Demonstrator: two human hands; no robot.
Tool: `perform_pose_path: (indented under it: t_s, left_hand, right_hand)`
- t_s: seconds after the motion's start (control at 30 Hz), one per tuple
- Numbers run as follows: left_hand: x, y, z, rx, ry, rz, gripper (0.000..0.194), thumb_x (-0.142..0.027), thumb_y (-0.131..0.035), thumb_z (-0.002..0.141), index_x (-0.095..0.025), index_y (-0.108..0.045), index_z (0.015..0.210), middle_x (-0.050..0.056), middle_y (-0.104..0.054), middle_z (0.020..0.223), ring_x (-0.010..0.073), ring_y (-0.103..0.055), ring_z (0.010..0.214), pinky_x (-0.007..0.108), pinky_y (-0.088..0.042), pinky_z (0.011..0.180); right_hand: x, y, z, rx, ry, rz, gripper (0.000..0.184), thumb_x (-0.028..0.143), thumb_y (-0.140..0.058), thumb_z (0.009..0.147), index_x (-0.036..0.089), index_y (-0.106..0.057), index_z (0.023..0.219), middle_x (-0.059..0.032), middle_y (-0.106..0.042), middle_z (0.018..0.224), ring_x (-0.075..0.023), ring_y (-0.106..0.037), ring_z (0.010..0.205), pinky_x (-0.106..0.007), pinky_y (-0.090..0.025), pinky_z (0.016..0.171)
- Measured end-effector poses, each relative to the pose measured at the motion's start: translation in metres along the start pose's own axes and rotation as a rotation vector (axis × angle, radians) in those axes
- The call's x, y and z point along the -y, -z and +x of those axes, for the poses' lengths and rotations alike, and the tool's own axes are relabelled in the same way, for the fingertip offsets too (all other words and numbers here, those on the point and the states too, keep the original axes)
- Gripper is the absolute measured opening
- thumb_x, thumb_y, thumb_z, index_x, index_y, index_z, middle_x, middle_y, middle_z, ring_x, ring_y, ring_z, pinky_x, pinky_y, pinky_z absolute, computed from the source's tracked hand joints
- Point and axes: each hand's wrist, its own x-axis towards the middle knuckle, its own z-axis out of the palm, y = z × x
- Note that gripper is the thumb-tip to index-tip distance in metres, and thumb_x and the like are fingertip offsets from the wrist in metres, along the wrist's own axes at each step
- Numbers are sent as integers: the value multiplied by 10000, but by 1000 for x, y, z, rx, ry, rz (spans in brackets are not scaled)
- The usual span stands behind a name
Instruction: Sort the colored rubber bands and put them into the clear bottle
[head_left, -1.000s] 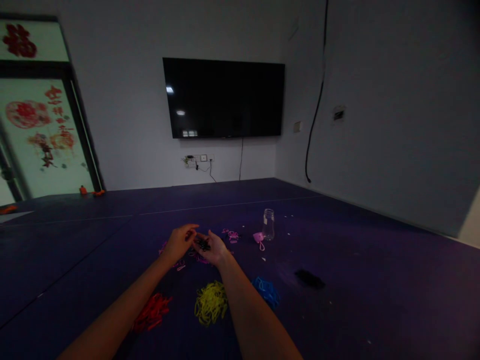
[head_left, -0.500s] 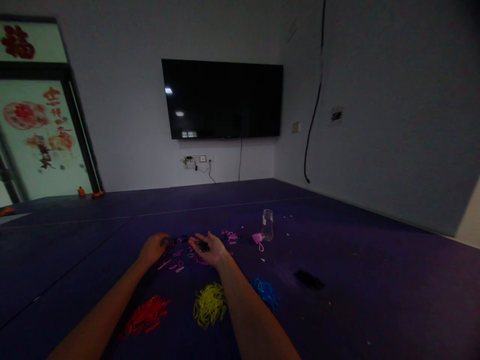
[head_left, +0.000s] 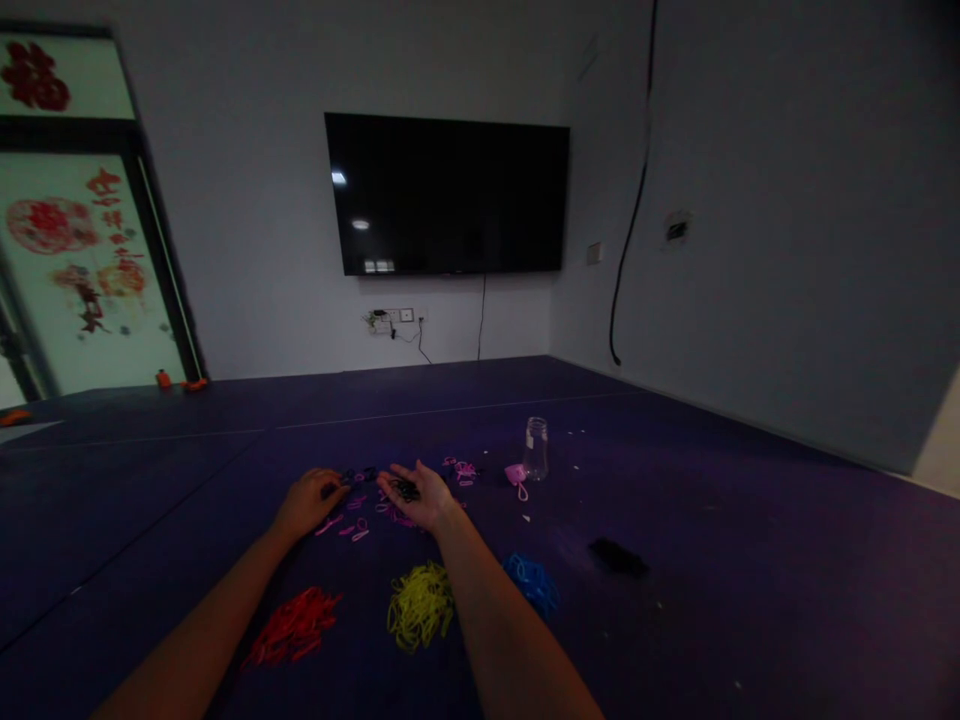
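My right hand point(head_left: 429, 500) is turned palm up and cups a small clump of black rubber bands point(head_left: 406, 489), its fingers loosely curled. To its left, my left hand point(head_left: 307, 502) reaches down to the surface with thumb and forefinger drawn together; whatever lies between the tips is too dark to make out. Just beyond those fingertips lie a few dark bands point(head_left: 369, 472). Pink and purple rubber bands point(head_left: 360, 530) are scattered between and below the two hands. More pink bands point(head_left: 465, 468) lie beyond my right hand.
Nearer me are piles of red point(head_left: 296, 627), yellow point(head_left: 421, 606) and blue bands point(head_left: 531, 583). A black pile point(head_left: 619, 557) lies to the right. A clear bottle point(head_left: 536, 450) stands uncapped beside a pink lid with a loop point(head_left: 516, 475). All rest on a purple surface point(head_left: 712, 600).
My left hand has shifted slightly, and its thumb and forefinger show more clearly, uncovering dark bands beside them. My right hand stays in place with the black bands.
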Motion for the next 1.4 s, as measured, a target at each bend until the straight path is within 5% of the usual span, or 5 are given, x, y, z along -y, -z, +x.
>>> perform_pose_path:
  t_s: [0.3, 0.53, 0.7, 1.0, 1.4]
  left_hand:
    - [5, -9, 3, 123, 77, -150, 418, -433, -425, 794, -220, -605, 1105, 71, -591, 1219, 268, -411, 1237, 462, -301, 1025]
    - [-8, -3, 2, 101, 99, -269, 488, -422, -333, 843, -147, -505, 1208, 93, -676, 1022, 205, -620, 949, 345, -470, 838]
    - [-19, -3, 3, 89, 89, -278, 468, -374, -433, 798, -137, -495, 1196, 37, -699, 793, 173, -652, 790, 317, -474, 807]
    - [-29, 0, 6, 90, 75, -120, 409, -177, -465, 723, -190, -576, 1117, 37, -705, 802, 186, -644, 786, 303, -456, 782]
    - [-36, 1, 8, 114, 10, 2, 409, -120, -440, 732, -196, -600, 1101, 56, -693, 825, 192, -623, 792, 286, -446, 750]
  right_hand:
    - [0, 1, 1, 5, 7, -30, 427, 375, -236, 928, 70, -497, 1074, -183, -610, 950, -204, -619, 904, -317, -536, 645]
    - [-1, 2, 2, 12, 14, -28, 419, 371, -247, 926, 62, -486, 1078, -186, -602, 943, -203, -623, 887, -309, -541, 628]
    - [0, 0, -1, -8, -7, -11, 411, 361, -252, 925, 61, -491, 1073, -187, -586, 978, -207, -623, 900, -302, -548, 613]
    - [-1, 1, 1, 10, 7, -7, 429, 375, -265, 922, 47, -500, 1068, -200, -603, 949, -214, -619, 911, -317, -545, 641]
    - [-1, 0, -1, 15, 14, -47, 431, 373, -247, 926, 55, -498, 1073, -188, -617, 928, -204, -631, 874, -316, -536, 637]
